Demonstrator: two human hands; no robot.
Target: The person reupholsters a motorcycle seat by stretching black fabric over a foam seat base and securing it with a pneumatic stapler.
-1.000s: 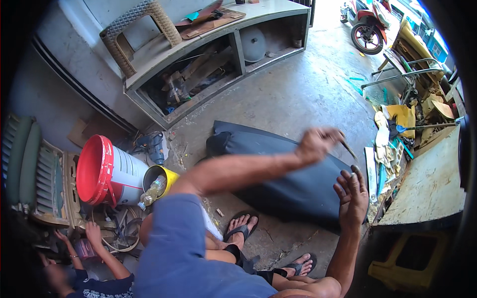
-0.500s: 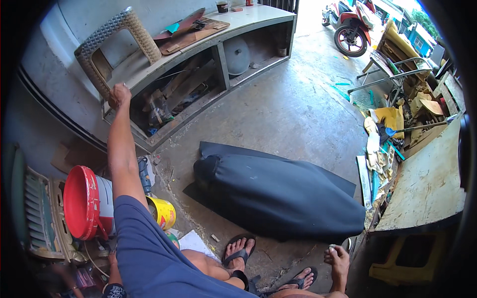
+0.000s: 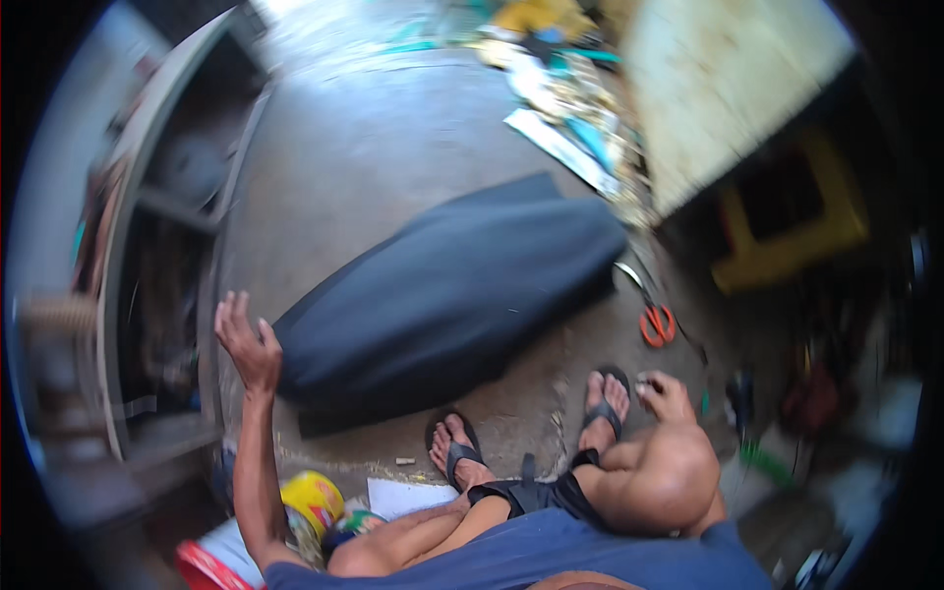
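A long black motorcycle seat (image 3: 442, 295), with a loose black sheet over it, lies on the floor in front of my feet. My left hand (image 3: 248, 344) is open with fingers spread, close beside the seat's left end; whether it touches is hard to tell. By my right knee, my right hand (image 3: 667, 395) is curled, thumb and fingers together; whatever they hold is too small to make out. Scissors (image 3: 657, 324) with orange handles lie on the floor just beyond that hand, at the seat's right end.
A low bench (image 3: 128, 216) with open shelves runs along the left. A yellow tin (image 3: 313, 500) and a red-rimmed bucket (image 3: 221, 560) stand at lower left. Scraps (image 3: 556, 93) lie at the far right, beside a pale panel (image 3: 728, 79) and a yellow stool (image 3: 792, 216).
The view has turned right and downward. My left hand, a fist by the woven chair back before, is now open by the seat. The right hand stays curled near my knee.
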